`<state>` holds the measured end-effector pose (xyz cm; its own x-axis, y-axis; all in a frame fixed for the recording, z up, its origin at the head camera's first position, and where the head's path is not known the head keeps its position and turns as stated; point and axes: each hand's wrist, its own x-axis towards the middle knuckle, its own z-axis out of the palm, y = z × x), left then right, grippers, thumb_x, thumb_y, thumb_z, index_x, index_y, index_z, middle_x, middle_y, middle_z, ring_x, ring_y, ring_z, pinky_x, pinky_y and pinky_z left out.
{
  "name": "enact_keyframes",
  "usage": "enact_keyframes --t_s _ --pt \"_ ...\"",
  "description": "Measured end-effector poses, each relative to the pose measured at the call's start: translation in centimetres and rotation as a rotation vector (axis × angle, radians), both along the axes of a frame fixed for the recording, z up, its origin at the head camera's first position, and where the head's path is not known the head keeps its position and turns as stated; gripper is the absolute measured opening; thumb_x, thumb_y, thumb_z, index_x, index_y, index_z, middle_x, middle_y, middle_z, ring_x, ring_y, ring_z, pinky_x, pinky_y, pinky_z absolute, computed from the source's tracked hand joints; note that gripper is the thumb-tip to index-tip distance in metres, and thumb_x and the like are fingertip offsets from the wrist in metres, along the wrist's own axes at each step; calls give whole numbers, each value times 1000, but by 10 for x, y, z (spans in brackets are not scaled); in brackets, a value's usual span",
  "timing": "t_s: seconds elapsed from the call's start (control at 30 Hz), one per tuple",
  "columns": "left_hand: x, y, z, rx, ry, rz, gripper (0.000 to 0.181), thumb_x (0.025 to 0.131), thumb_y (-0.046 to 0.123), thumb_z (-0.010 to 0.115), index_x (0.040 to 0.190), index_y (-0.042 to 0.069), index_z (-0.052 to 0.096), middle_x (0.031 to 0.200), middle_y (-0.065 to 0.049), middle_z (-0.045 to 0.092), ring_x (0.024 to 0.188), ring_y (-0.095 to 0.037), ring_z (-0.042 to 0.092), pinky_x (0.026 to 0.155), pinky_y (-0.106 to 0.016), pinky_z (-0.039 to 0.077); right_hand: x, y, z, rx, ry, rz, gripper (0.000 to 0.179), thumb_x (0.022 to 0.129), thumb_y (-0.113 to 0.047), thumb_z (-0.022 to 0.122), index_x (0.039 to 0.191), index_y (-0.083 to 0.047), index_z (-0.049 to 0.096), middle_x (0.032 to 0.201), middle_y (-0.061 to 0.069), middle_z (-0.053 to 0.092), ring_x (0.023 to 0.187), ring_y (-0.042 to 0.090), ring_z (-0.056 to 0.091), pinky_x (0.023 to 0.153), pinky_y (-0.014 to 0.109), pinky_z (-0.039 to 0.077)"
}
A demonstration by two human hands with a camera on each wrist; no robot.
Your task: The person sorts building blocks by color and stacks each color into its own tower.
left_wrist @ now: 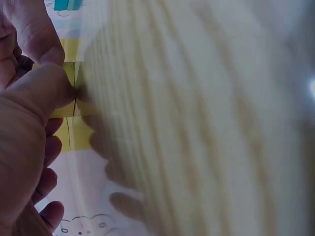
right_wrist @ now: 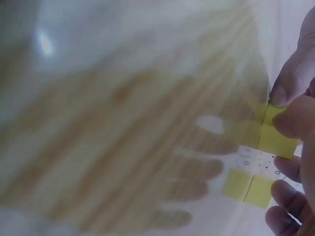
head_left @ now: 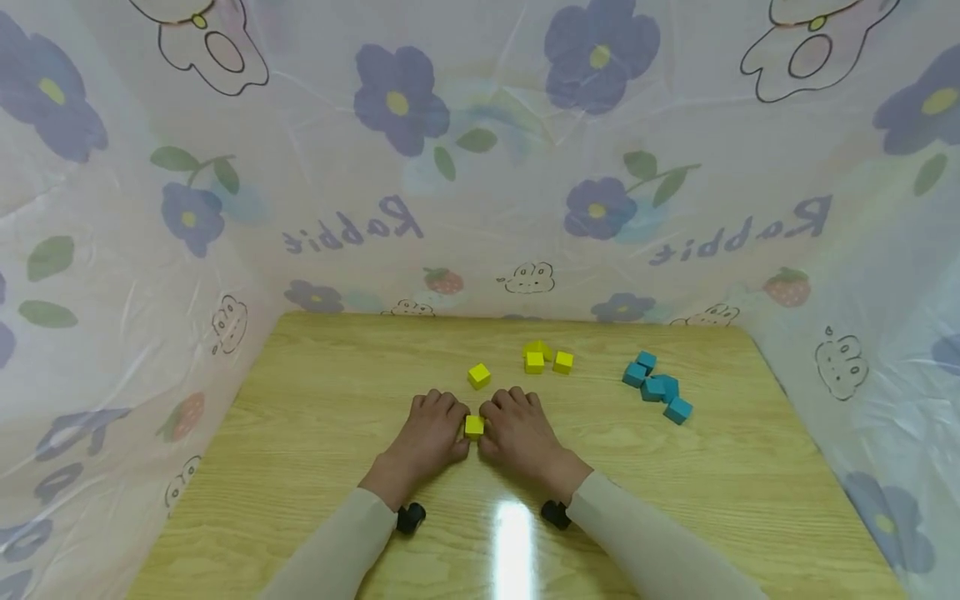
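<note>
A small yellow cube [head_left: 474, 428] sits on the wooden table between both hands. The left hand [head_left: 433, 427] is at its left side, thumb toward the wearer and fingers curled. From the right, the right hand [head_left: 517, 429] meets the same cube. In the left wrist view the left thumb presses the near face of the cube [left_wrist: 63, 111], with the other hand's thumb just beside it. The right wrist view shows the right thumb on the cube [right_wrist: 276, 143], which stands at the tabletop with its reflection below it. Part of each hand's grip is hidden.
Beyond the hands lies a single yellow cube [head_left: 479, 376]. Farther right are two more yellow cubes [head_left: 563, 362] and a rounded yellow block [head_left: 537, 346]. Several blue blocks [head_left: 653, 388] cluster at the right. A printed curtain [head_left: 480, 192] encloses the table's back and sides.
</note>
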<state>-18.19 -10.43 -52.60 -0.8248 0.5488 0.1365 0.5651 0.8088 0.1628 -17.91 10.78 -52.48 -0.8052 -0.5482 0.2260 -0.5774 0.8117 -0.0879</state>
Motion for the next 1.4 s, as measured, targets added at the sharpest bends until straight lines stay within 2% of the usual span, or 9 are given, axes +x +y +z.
enact_keyframes --t_s 0.23,0.77,0.9,1.1,1.27,1.33,1.4 --pt "-4 -2 1 10 -17 -6 34 97 38 73 121 14 68 116 0 63 103 -21 48 102 -48 39 -3 1 2 -13 23 1 23 96 -32 70 112 -17 68 108 2 63 95 24 51 81 40 39" --pt "-6 -1 -3 -73 77 -33 31 97 38 71 115 13 67 108 0 62 98 -21 49 97 -44 41 -3 1 0 -16 63 2 23 94 -33 73 111 -17 68 105 1 63 94 24 51 80 39 39" --pt "-5 -1 -3 -66 88 -37 30 97 36 72 114 12 66 107 0 62 97 -21 48 96 -43 42 -2 0 0 -23 74 5 23 93 -33 73 109 -18 67 104 0 62 93 23 50 79 38 38" --pt "-4 -1 -5 -33 84 -36 26 96 33 72 111 12 66 106 0 62 96 -21 48 95 -43 41 -4 3 3 -20 7 25 25 96 -32 68 114 -15 68 110 2 64 98 25 52 82 40 39" --pt "-3 0 -4 -21 59 -24 28 95 32 71 114 12 67 108 -1 63 100 -22 49 97 -44 42 -19 15 19 -21 -105 -4 39 95 -33 70 127 -10 68 124 6 64 110 28 53 92 47 42" --pt "-3 1 -3 -18 47 -17 29 95 32 71 115 12 67 109 -1 64 101 -22 50 98 -45 42 -31 19 26 -27 -102 -29 41 96 -31 72 131 -9 67 127 8 63 114 30 54 97 51 43" --pt "-2 2 -3 -17 37 -9 30 95 32 71 117 11 68 111 -1 64 103 -22 50 99 -46 42 -44 22 31 -25 -63 -47 42 96 -27 75 133 -8 66 128 10 63 116 32 54 98 54 44"
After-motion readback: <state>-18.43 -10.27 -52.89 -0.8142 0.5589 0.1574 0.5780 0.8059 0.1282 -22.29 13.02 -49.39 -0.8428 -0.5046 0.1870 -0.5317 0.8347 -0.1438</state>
